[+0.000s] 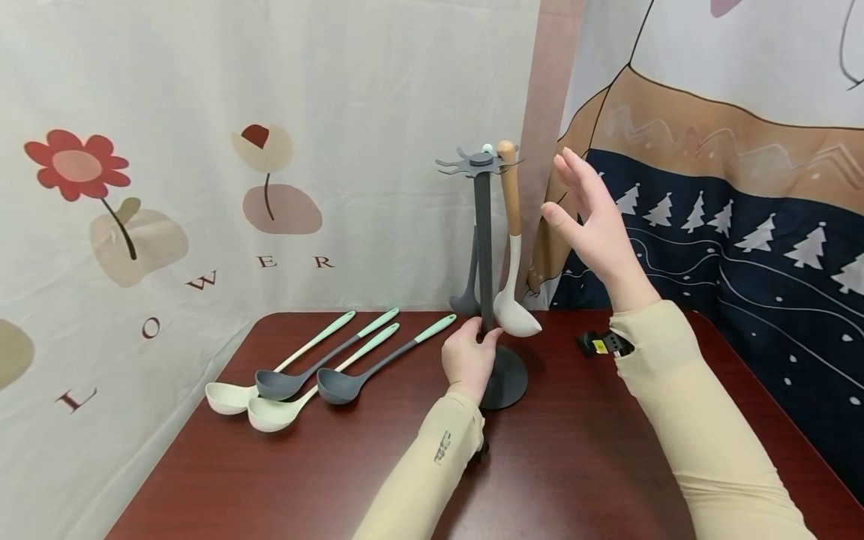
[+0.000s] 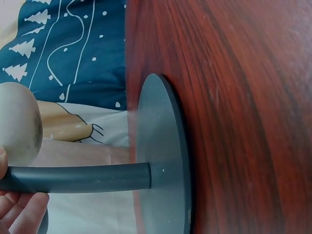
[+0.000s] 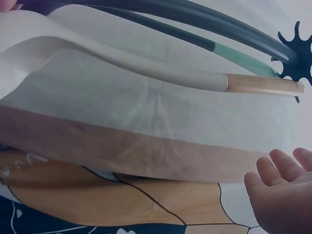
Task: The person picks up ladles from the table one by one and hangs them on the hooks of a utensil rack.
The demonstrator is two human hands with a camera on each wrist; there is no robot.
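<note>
My left hand [image 1: 467, 361] grips the dark grey pole [image 2: 97, 179] of a utensil stand low down, just above its round base [image 1: 508, 384]. From the stand's hooked top [image 1: 462, 163] hangs a white ladle [image 1: 516, 318] with a wooden handle, bowl downward. Behind the pole hangs a dark grey ladle [image 1: 464, 303]; its mint handle [image 3: 243, 59] shows in the right wrist view. My right hand [image 1: 597, 229] is raised to the right of the wooden handle, apart from it, fingers extended and holding nothing.
Several mint-handled ladles lie on the table's left side, including a dark grey one [image 1: 340, 387] and a white one [image 1: 270, 415]. The red-brown table [image 1: 283, 487] ends in front of printed curtains [image 1: 378, 150]. A black strap-like object [image 1: 594, 343] appears by the right sleeve.
</note>
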